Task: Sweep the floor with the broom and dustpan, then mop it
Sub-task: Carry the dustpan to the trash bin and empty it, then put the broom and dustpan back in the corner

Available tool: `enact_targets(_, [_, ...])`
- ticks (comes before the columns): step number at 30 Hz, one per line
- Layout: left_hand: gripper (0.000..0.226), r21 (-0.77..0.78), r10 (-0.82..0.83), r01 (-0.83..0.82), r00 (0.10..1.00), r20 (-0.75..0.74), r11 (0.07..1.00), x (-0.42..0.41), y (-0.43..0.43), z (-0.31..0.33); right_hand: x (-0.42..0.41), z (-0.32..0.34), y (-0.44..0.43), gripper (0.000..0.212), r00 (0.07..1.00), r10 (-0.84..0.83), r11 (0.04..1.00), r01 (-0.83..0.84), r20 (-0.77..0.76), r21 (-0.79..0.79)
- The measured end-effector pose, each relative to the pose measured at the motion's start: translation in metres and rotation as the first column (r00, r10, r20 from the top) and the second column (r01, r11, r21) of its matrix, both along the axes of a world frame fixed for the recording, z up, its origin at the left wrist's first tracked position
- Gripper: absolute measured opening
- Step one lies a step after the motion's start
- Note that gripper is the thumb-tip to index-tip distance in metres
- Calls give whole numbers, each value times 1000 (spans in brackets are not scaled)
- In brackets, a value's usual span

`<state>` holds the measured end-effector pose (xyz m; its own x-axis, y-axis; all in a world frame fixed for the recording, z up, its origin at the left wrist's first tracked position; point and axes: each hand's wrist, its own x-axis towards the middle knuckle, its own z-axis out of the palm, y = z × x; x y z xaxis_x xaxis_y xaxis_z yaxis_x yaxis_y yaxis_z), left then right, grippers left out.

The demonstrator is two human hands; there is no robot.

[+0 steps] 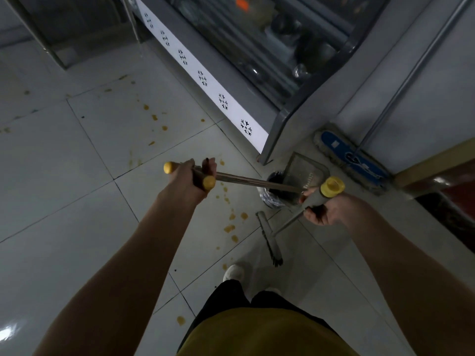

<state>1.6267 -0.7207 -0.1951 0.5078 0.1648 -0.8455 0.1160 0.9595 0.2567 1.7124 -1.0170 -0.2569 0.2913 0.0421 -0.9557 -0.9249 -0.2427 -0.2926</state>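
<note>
My left hand (190, 178) is closed on the yellow-tipped cross grip of the dustpan's metal rod (257, 181). The rod runs right to the grey dustpan (305, 168), which hangs over a small bin (270, 200) with a black liner. My right hand (322, 213) grips the broom's grey handle just below its yellow cap (332, 186). The broom head (270, 240) rests on the white tiled floor (77, 201) below the bin. A mop with a blue head (352, 158) leans against the wall at the right, its metal pole (411, 73) slanting up.
Yellow-brown stains (231, 227) dot the tiles from the upper left down to my white shoe (232, 272). A glass-fronted display cooler (257, 73) with a white snowflake strip stands ahead. A dark red mat (449, 201) lies at the right edge.
</note>
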Motion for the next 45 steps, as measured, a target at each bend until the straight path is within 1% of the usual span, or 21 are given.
enact_targets(1, [16,8,-2,2,1000,25,1000,6,-5,6,0,1,-4,27,1000,-12,1000,12,16,-1])
enact_targets(3, [28,34,-29,27,998,51,999,21,-17,16,-1,1,-15,24,998,-21,1000,22,60,-9])
enact_targets(5, [31,33,-56,54,995,86,998,36,-35,29,-4,3,-27,20,995,-50,999,50,82,0])
enact_targets(8, [32,63,-98,91,988,123,994,55,-65,47,-10,9,-46,23,983,-165,986,162,77,41])
enact_targets(12, [30,98,-157,144,976,148,985,73,-108,69,-19,15,-70,22,963,-250,964,238,100,121])
enact_targets(17, [32,142,-261,237,948,181,961,87,-156,88,-26,23,-104,23,954,-278,956,263,115,132])
enact_targets(20, [32,155,-302,274,931,205,949,90,-177,95,-26,26,-126,29,940,-325,939,308,100,155])
enact_targets(25, [27,220,-370,329,911,184,918,93,-209,112,-27,29,-158,32,920,-385,916,370,76,153])
enact_targets(28, [28,267,-451,398,873,184,878,95,-223,117,-30,32,-172,30,923,-377,922,368,71,118])
enact_targets(33, [30,328,-557,481,806,198,813,93,-241,124,-38,39,-193,33,927,-373,924,368,37,105])
enact_targets(38, [27,400,-651,551,739,174,732,90,-251,135,-42,46,-208,36,918,-390,920,387,65,62])
enact_targets(41, [23,433,-712,603,686,147,670,89,-253,144,-42,48,-213,38,904,-421,906,415,74,81])
enact_targets(45, [26,457,-774,653,618,140,604,88,-253,150,-44,52,-216,39,890,-450,891,442,78,104])
